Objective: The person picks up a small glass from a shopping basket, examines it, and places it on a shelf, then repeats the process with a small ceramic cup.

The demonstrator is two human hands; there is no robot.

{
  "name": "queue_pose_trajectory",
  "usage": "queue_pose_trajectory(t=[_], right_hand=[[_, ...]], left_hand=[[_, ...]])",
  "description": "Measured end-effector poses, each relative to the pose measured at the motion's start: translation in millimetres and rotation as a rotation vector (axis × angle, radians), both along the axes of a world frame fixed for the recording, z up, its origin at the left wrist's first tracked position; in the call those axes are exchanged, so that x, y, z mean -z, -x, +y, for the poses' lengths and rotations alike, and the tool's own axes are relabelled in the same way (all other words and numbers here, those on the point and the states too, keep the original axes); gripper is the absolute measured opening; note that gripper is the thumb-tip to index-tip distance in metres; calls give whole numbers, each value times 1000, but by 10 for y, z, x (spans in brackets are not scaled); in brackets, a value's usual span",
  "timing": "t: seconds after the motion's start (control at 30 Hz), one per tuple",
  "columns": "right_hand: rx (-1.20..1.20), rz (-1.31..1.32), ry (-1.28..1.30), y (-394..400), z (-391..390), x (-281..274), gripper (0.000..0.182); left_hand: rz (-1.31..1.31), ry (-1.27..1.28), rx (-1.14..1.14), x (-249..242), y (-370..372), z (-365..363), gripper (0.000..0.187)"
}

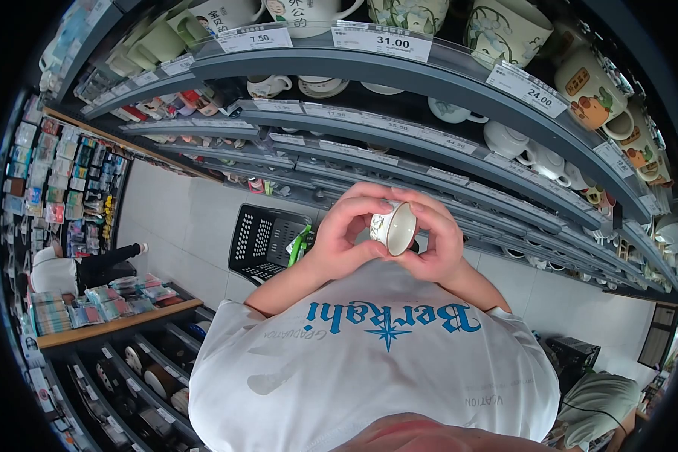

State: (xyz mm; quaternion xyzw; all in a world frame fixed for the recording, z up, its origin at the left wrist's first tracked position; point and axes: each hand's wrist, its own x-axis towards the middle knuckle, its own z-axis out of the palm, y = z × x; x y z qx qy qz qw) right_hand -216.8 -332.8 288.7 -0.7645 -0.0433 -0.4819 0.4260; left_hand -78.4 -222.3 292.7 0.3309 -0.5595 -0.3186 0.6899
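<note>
Both my hands are raised in front of my chest and close around a small white cup (394, 226) with a faint painted pattern. The cup lies tilted, its open mouth turned toward me. My left hand (344, 230) wraps its left side, fingers curled over the top. My right hand (438, 239) cups its right side and bottom. Below them is my white T-shirt (369, 361) with blue lettering.
Curved shelves (399, 79) of mugs, teapots and cups with price tags rise ahead. A black plastic basket (264, 237) holding a green item stands on the tiled floor. At the left a person (56, 270) crouches by a low wooden display (113, 320) of packaged goods.
</note>
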Motion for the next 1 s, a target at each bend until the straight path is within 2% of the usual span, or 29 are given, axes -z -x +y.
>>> queue_pose_trajectory(t=[0.2, 0.53, 0.8, 0.93, 1.0], right_hand=[[-28, 40, -59, 22, -3, 55, 71], [-41, 11, -73, -34, -35, 54, 69], [-68, 34, -93, -52, -44, 51, 67], [-73, 30, -84, -74, -47, 28, 67], [-74, 23, -81, -79, -51, 28, 67]], left_hand=[[-149, 3, -92, -18, -45, -31, 50], [-108, 0, -120, 6, -40, -44, 53], [-199, 20, -148, 45, -102, -54, 54], [-189, 5, -155, 16, -88, -52, 55], [-79, 1, -168, 17, -47, -54, 55]])
